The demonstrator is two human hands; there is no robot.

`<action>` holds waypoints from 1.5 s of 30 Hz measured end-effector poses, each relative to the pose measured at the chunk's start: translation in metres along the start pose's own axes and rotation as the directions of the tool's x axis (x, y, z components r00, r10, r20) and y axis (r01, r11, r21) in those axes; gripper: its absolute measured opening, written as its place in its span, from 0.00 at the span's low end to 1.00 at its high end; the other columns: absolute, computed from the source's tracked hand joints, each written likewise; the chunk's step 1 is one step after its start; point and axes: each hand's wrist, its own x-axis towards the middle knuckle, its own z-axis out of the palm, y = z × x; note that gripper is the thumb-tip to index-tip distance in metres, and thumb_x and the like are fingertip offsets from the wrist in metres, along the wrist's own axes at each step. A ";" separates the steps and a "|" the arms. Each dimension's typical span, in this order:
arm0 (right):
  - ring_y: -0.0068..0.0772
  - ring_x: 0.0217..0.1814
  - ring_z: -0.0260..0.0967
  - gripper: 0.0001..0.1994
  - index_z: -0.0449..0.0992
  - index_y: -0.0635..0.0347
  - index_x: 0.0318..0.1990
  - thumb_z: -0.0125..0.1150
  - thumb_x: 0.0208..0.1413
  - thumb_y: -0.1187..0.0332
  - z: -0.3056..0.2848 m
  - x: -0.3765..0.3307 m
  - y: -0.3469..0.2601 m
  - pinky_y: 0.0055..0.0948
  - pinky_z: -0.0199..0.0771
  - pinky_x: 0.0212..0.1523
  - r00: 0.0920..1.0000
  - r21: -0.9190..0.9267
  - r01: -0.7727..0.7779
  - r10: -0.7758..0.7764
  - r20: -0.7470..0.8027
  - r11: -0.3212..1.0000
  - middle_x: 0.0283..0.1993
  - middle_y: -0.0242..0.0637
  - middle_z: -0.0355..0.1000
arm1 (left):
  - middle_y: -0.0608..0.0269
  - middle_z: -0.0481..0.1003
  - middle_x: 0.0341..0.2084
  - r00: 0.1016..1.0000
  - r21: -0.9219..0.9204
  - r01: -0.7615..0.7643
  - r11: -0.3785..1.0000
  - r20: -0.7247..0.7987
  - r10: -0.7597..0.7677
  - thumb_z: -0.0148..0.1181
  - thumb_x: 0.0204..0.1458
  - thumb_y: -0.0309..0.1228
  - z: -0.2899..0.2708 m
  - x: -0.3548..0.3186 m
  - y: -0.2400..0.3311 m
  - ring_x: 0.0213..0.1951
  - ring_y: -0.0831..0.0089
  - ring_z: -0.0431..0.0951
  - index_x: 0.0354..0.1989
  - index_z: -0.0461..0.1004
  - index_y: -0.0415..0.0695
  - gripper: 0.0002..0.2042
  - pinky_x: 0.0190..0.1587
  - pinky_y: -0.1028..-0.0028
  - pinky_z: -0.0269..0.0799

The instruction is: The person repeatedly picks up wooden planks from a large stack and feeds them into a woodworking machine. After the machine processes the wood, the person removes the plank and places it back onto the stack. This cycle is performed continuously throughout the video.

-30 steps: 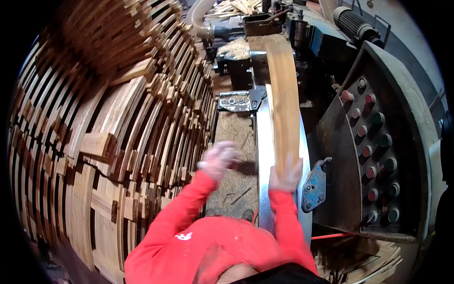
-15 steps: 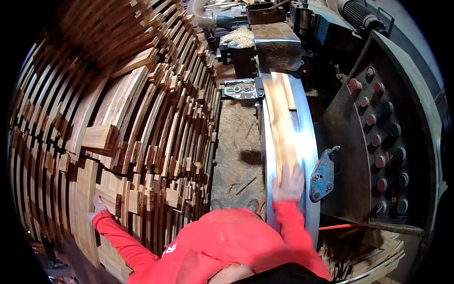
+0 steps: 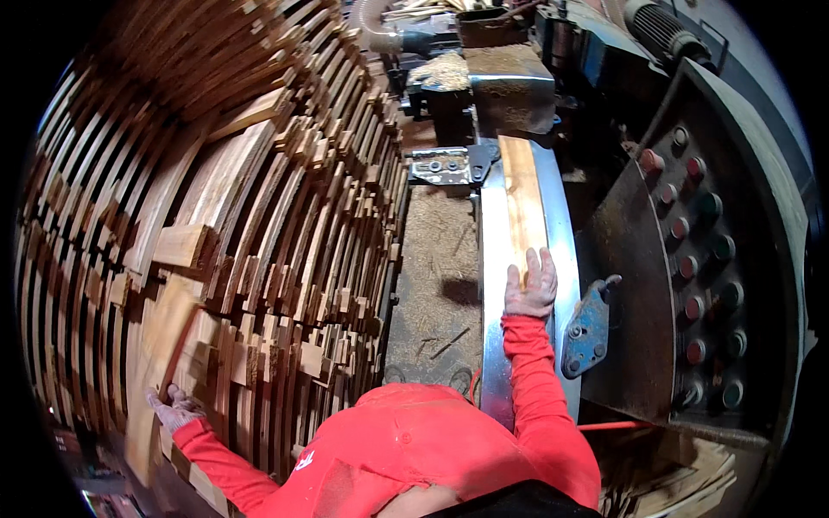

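On the shiny metal bed of a machine lies a long, pale wooden board, its far end close to the machine's head. My right hand rests flat on the board's near end, fingers stretched forward and slightly apart. At the left stack, my left hand is closed on the edge of another wooden board. That board is tilted up from the boards beneath it and blurred by motion. The fingertips under its edge are partly hidden.
Tall stacks of wooden boards fill the left side. A control panel with red and green buttons stands at right, behind a blue metal bracket. A sawdust-covered machine housing is ahead. More wood pieces lie lower right.
The board under my right hand has moved right across the bed; another board ahead of it has gone from view. My left hand has shifted slightly nearer, lifting a board from the stack.
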 end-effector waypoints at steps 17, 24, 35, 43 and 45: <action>0.62 0.60 0.59 0.46 0.55 0.68 0.64 0.65 0.38 0.52 -0.084 -0.052 -0.044 0.49 0.60 0.60 0.918 -0.113 0.081 -0.030 0.396 0.990 0.61 0.62 0.58 | 0.62 0.75 0.22 -0.043 0.447 -0.795 0.409 0.632 -0.774 0.60 0.50 0.49 0.312 -0.306 -0.293 0.16 0.75 0.71 0.42 0.75 0.43 0.21 0.18 0.73 0.67; 0.54 0.56 0.62 0.38 0.65 0.59 0.58 0.67 0.38 0.50 -0.217 -0.166 -0.036 0.47 0.66 0.53 0.912 -0.373 0.036 0.122 0.391 0.927 0.57 0.49 0.63 | 0.60 0.74 0.20 -0.406 0.299 -0.819 0.489 0.301 -0.863 0.49 0.56 0.53 0.236 -0.323 -0.352 0.18 0.72 0.74 0.40 0.74 0.42 0.24 0.23 0.71 0.71; 0.47 0.44 0.71 0.26 0.71 0.58 0.52 0.64 0.43 0.58 0.056 0.025 0.031 0.36 0.72 0.48 0.996 -0.155 0.086 -0.080 0.043 0.984 0.46 0.44 0.72 | 0.54 0.74 0.30 0.268 0.192 -0.209 0.959 0.954 -0.132 0.56 0.56 0.43 0.169 -0.097 -0.117 0.27 0.68 0.76 0.50 0.67 0.38 0.21 0.31 0.70 0.76; 0.43 0.65 0.57 0.30 0.67 0.43 0.59 0.62 0.46 0.50 0.072 0.061 -0.013 0.37 0.56 0.64 0.926 -0.438 -0.110 0.252 0.280 0.892 0.65 0.36 0.60 | 0.45 0.63 0.54 0.915 -0.376 -0.394 0.839 -0.073 0.397 0.52 0.55 0.49 -0.044 0.165 -0.006 0.49 0.46 0.70 0.61 0.53 0.40 0.33 0.45 0.54 0.75; 0.46 0.65 0.57 0.31 0.67 0.48 0.59 0.62 0.46 0.51 0.033 0.020 0.001 0.39 0.56 0.64 0.950 -0.483 -0.088 0.220 0.223 0.871 0.63 0.39 0.61 | 0.43 0.54 0.62 0.997 -0.531 -0.005 0.847 -0.063 -0.034 0.57 0.52 0.49 -0.029 0.184 0.001 0.56 0.43 0.65 0.66 0.42 0.38 0.42 0.48 0.54 0.74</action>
